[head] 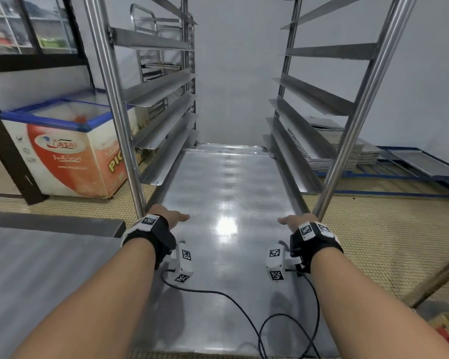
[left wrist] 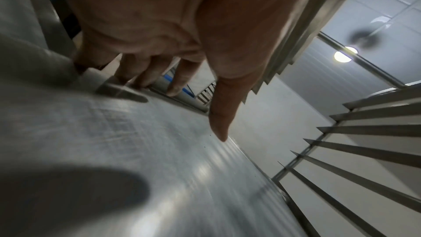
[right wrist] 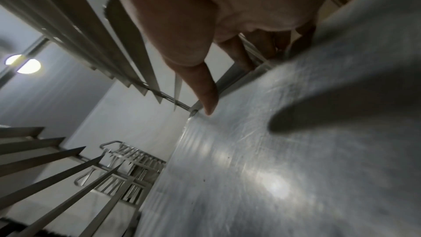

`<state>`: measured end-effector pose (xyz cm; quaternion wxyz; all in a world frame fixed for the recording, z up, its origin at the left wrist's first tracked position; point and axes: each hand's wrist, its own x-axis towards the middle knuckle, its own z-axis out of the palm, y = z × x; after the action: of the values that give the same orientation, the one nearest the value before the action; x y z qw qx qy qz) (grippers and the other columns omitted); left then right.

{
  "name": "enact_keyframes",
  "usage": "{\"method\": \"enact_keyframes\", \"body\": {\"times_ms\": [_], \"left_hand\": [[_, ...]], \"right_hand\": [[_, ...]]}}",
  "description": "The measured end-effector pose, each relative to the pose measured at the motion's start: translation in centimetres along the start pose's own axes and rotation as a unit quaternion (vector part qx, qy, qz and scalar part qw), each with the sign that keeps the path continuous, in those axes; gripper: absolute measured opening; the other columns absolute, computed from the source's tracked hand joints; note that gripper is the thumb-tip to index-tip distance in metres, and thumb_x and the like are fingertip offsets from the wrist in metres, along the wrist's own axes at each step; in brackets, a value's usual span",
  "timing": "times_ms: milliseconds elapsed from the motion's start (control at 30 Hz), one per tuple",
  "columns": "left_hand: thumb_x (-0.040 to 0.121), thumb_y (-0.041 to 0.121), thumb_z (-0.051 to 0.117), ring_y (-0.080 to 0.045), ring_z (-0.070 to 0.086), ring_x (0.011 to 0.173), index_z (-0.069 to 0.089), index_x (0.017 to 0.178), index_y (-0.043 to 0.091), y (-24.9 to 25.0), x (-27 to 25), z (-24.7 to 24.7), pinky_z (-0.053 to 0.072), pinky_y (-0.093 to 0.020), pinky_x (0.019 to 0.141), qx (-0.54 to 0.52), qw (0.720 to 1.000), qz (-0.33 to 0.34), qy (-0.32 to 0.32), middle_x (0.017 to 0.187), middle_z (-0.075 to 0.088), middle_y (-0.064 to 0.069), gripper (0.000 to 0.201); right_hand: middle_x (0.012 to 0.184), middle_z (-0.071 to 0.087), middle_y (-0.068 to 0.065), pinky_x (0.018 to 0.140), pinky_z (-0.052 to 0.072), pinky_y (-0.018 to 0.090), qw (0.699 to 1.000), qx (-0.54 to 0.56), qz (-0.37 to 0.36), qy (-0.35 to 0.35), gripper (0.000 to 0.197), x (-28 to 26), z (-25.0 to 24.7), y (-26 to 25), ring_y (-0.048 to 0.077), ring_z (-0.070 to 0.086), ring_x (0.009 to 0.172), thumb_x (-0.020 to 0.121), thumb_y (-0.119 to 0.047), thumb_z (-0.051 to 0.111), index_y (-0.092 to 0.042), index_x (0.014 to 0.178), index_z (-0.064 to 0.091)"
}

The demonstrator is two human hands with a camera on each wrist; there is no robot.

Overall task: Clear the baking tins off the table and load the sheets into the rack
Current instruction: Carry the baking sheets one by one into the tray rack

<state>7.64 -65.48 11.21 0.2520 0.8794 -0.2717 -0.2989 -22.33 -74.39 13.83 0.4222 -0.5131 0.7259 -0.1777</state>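
Sheet (head: 226,229) half in rack (head: 109,81); yellow tiled floor (head: 373,242)

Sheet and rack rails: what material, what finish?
Sheet: looks like bare aluminium or steel, brushed and worn; fine scratches, blurred lamp glare. Rack rails: probably stainless steel, smooth satin; thin folded angle strips with soft reflections. Exact alloy can't be told.
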Motion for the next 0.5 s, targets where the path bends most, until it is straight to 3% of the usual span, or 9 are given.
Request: {"method": "enact_keyframes", "body": {"times_ms": [67,133,267,333,400,500], "left_hand": [[0.075,0.058,0.077,-0.033,0.059,0.106,0.048,0.138,-0.002,-0.6,-2.1,0.5,0.047,-0.035,0.082,0.047,0.998,0.034,-0.001,0.138,0.056,-0.019,0.092],[0.073,0.065,0.075,-0.030,0.058,0.096,0.058,0.127,-0.001,-1.3,-4.0,1.3,0.046,-0.033,0.080,0.099,0.993,0.065,-0.026,0.132,0.060,-0.017,0.087],[0.081,0.050,0.075,-0.028,0.053,0.128,0.050,0.141,0.004,-3.3,-9.1,2.6,0.042,-0.030,0.099,0.107,0.983,0.132,-0.068,0.144,0.053,-0.011,0.080],[0.078,0.053,0.076,-0.025,0.052,0.130,0.047,0.145,0.009,-4.7,-11.5,2.9,0.042,-0.031,0.103,0.100,0.979,0.158,-0.081,0.146,0.051,-0.009,0.085],[0.067,0.061,0.082,-0.023,0.052,0.129,0.045,0.146,0.017,-6.0,-13.7,3.0,0.044,-0.034,0.106,0.091,0.975,0.171,-0.110,0.146,0.051,-0.006,0.098],[0.037,0.072,0.087,-0.020,0.038,0.140,0.036,0.150,0.036,-7.7,-16.3,3.4,0.036,-0.045,0.114,0.162,0.954,0.194,-0.163,0.157,0.035,0.005,0.129]], "right_hand": [[0.138,0.053,0.019,0.096,0.047,0.036,0.999,-0.028,-0.019,-0.005,0.071,-1.4,-0.1,0.3,0.033,0.057,0.116,0.087,-0.034,0.073,0.004,0.141,0.044],[0.136,0.055,0.020,0.093,0.048,0.036,0.998,-0.051,-0.045,-0.016,0.080,-3.1,-0.1,1.1,0.035,0.058,0.117,0.083,-0.039,0.076,0.004,0.141,0.043],[0.118,0.066,0.019,0.081,0.051,0.033,0.990,-0.081,-0.107,-0.052,0.054,-5.7,0.3,3.3,0.030,0.063,0.088,0.076,-0.040,0.082,0.002,0.105,0.063],[0.109,0.071,0.017,0.074,0.051,0.031,0.983,-0.093,-0.140,-0.074,0.055,-7.0,0.8,4.6,0.028,0.066,0.081,0.073,-0.041,0.083,0.004,0.101,0.068],[0.106,0.070,0.013,0.079,0.049,0.032,0.973,-0.098,-0.180,-0.103,0.063,-8.3,1.4,6.3,0.031,0.067,0.102,0.068,-0.048,0.085,-0.001,0.106,0.070],[0.140,0.053,0.002,0.103,0.043,0.037,0.956,-0.127,-0.218,-0.152,0.114,-10.6,2.3,9.1,0.022,0.051,0.128,0.042,-0.069,0.086,-0.019,0.138,0.051]]}}
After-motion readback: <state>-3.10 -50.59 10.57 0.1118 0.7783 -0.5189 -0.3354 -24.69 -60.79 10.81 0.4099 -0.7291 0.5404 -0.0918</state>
